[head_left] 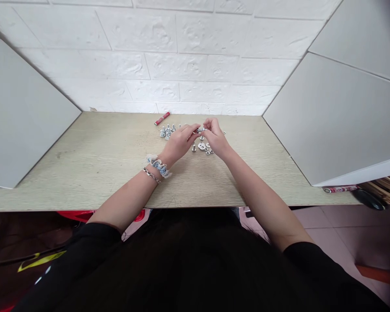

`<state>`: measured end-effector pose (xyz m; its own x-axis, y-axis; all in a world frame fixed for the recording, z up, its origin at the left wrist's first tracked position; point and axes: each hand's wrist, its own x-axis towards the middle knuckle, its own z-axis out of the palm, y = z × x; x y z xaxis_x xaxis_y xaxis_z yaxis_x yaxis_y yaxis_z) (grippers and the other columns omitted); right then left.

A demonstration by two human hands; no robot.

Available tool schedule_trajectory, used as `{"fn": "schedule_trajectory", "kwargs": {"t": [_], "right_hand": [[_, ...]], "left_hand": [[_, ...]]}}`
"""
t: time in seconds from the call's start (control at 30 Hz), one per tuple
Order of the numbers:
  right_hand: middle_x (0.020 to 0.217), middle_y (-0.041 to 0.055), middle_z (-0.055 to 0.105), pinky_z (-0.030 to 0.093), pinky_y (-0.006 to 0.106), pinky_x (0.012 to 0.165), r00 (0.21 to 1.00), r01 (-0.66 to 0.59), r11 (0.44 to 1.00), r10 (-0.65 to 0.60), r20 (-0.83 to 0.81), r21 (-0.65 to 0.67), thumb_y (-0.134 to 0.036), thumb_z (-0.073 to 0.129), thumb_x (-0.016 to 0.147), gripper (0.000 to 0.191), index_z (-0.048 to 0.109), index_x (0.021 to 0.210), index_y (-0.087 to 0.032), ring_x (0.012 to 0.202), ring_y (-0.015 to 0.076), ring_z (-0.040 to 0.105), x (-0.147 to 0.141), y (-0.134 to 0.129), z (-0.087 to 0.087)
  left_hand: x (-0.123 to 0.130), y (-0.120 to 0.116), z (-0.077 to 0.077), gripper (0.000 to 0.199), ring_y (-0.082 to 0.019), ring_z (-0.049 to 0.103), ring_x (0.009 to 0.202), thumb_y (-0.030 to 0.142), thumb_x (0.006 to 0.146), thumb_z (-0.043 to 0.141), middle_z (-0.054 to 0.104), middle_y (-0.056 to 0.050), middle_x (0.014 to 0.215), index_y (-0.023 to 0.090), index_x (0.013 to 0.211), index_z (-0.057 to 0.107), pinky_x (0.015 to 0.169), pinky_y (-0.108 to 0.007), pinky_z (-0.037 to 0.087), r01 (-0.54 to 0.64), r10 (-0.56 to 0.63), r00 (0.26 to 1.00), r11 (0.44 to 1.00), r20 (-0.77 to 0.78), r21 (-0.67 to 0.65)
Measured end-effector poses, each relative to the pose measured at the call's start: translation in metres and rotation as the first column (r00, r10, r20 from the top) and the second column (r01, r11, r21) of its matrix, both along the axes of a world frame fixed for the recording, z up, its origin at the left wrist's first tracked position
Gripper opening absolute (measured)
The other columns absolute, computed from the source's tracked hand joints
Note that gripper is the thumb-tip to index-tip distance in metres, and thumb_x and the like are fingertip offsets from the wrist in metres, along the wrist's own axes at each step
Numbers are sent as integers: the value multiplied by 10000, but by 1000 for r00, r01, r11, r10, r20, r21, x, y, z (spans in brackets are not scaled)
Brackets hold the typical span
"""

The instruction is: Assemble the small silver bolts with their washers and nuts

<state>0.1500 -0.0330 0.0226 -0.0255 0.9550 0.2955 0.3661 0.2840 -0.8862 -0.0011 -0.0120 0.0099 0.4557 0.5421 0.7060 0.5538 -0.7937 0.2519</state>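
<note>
Near the back middle of the wooden table, both hands meet at a small silver bolt. My left hand pinches its left end between thumb and fingers. The fingertips of my right hand close on its right end. Left of the hands stand several silver bolts in a group. Below the fingers, one bolt stands apart, beside flat washers and several small nuts. Part of the hardware is hidden behind my hands.
A red tube lies near the white brick wall. Grey panels rise at the left and right. At the right table end lie another red tube, a dark oval object and a woven item.
</note>
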Motion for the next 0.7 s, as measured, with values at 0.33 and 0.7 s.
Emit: {"fn": "schedule_trajectory", "kwargs": {"t": [0.33,0.7], "right_hand": [[576,2,385,338,271,615,1000,-9,999,8,-8,-41,-745,279,795,599,379,589,-192,641,146,459,-1,-6,0],[908,19,501,404,290,755,997,-40,996,45,-61,78,-140,445,714,176,398,864,-220,867,151,482,-1,-1,-3]], "left_hand": [[0,-1,1,219,-147,578,824,247,913,471,640,-54,899,160,1092,563,749,-273,449,25,-25,1000,1000,-3,2],[1,-1,-1,253,-151,581,842,264,924,448,639,-53,925,177,1134,559,738,-272,453,23,-22,999,1000,-39,6]]}}
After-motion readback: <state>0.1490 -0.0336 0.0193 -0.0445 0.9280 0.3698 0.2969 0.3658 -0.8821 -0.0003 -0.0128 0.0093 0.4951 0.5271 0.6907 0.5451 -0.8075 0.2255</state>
